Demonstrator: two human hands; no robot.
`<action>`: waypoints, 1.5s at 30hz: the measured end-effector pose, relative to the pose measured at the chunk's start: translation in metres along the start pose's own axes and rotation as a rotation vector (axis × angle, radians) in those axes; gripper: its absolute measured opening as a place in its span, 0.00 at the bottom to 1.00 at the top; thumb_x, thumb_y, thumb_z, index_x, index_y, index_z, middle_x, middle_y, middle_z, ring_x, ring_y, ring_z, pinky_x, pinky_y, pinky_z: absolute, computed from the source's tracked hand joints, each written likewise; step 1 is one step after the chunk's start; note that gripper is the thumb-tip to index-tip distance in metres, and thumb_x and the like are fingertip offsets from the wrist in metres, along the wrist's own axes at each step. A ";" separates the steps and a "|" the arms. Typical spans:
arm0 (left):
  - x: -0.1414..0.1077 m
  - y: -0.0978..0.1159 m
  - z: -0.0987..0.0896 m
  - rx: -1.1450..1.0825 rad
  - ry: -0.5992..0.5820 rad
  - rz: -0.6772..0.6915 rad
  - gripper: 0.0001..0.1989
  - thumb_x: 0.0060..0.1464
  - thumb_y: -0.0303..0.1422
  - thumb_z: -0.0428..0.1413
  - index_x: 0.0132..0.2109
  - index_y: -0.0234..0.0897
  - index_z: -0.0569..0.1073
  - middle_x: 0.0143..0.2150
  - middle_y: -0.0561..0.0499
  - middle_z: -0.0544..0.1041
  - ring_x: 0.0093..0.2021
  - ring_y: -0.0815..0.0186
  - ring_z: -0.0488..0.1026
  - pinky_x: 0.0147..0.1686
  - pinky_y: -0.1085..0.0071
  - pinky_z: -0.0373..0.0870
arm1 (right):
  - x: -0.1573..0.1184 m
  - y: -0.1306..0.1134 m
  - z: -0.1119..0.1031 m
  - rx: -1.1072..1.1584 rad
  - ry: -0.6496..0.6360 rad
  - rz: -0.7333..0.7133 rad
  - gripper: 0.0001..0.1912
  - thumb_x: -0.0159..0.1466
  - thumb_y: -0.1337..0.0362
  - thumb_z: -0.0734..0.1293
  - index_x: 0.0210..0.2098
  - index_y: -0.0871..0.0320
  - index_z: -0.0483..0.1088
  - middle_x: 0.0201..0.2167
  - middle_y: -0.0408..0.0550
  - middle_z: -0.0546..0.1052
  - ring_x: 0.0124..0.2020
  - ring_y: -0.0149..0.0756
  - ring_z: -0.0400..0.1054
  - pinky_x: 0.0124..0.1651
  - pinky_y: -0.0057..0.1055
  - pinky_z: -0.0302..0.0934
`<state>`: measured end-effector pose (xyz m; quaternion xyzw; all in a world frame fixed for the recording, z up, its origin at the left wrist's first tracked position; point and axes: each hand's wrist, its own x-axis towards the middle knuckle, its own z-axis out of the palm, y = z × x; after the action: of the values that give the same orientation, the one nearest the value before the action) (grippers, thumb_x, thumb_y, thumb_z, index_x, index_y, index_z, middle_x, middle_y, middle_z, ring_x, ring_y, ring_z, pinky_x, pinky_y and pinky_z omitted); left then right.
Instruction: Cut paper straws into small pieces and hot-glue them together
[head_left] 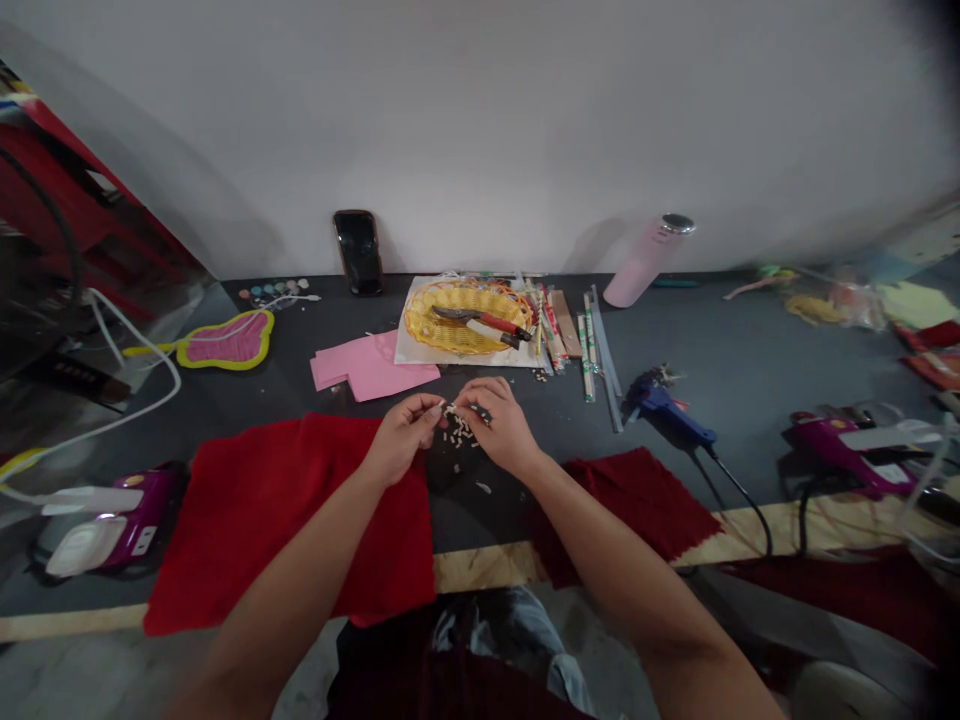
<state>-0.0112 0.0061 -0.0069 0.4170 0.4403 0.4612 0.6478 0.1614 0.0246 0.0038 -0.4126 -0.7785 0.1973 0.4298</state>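
My left hand [407,432] is closed in a pinch above the right edge of the bright red cloth [300,500]. Close by, my right hand [499,425] pinches too, its fingertips almost meeting the left ones. A tiny pale piece seems to show at the left fingertips, too small to name. Several small cream-coloured pieces [459,435] lie scattered on the dark table beneath and between the hands. What the right fingers hold, if anything, is hidden.
Beyond the hands, a yellow woven basket [427,335] holds red-handled pruning shears [491,322]. Pink paper [382,365] lies left of it. A blue glue gun [671,410], a pink bottle [645,265], a leaning phone [358,252] and dark red cloth [645,500] surround the work area.
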 end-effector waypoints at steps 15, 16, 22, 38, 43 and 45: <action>-0.001 0.000 0.000 0.077 -0.077 -0.027 0.15 0.50 0.42 0.58 0.36 0.33 0.71 0.27 0.52 0.72 0.18 0.78 0.55 0.19 0.78 0.49 | -0.004 0.004 0.005 -0.001 -0.042 -0.038 0.04 0.62 0.64 0.64 0.35 0.55 0.70 0.36 0.47 0.73 0.44 0.37 0.64 0.50 0.38 0.58; -0.002 0.001 0.000 0.092 -0.079 -0.024 0.15 0.50 0.42 0.58 0.36 0.33 0.71 0.27 0.52 0.72 0.19 0.78 0.56 0.19 0.77 0.49 | -0.004 0.004 0.004 -0.002 -0.044 -0.038 0.04 0.63 0.64 0.64 0.36 0.55 0.71 0.36 0.47 0.73 0.44 0.38 0.64 0.50 0.38 0.58; -0.004 0.004 0.003 0.220 -0.060 0.041 0.15 0.51 0.43 0.56 0.35 0.33 0.71 0.28 0.52 0.72 0.20 0.76 0.57 0.20 0.77 0.51 | -0.004 0.005 0.002 0.014 -0.078 -0.014 0.08 0.64 0.63 0.62 0.39 0.54 0.72 0.38 0.48 0.74 0.45 0.38 0.65 0.50 0.39 0.58; 0.006 -0.003 -0.006 -0.011 -0.070 -0.027 0.16 0.48 0.41 0.59 0.35 0.32 0.70 0.28 0.51 0.72 0.19 0.79 0.55 0.19 0.78 0.47 | 0.032 0.036 -0.027 -0.311 -0.003 0.001 0.15 0.62 0.66 0.60 0.49 0.56 0.66 0.48 0.54 0.68 0.52 0.44 0.59 0.55 0.44 0.55; 0.001 0.011 -0.008 -0.188 -0.094 -0.079 0.15 0.46 0.39 0.62 0.32 0.31 0.70 0.28 0.52 0.70 0.19 0.80 0.54 0.18 0.79 0.47 | 0.077 0.049 -0.042 -0.566 -0.119 0.012 0.18 0.59 0.66 0.63 0.50 0.60 0.66 0.49 0.57 0.66 0.54 0.47 0.56 0.57 0.46 0.52; 0.000 0.014 -0.010 -0.293 -0.096 -0.102 0.13 0.46 0.37 0.62 0.33 0.31 0.70 0.28 0.52 0.69 0.20 0.80 0.54 0.19 0.80 0.47 | 0.090 0.053 -0.045 -0.631 -0.193 0.032 0.16 0.60 0.65 0.63 0.48 0.62 0.68 0.48 0.58 0.67 0.54 0.48 0.56 0.57 0.45 0.52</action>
<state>-0.0242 0.0107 0.0037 0.3165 0.3575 0.4666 0.7445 0.1979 0.1260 0.0391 -0.5171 -0.8317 -0.0086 0.2018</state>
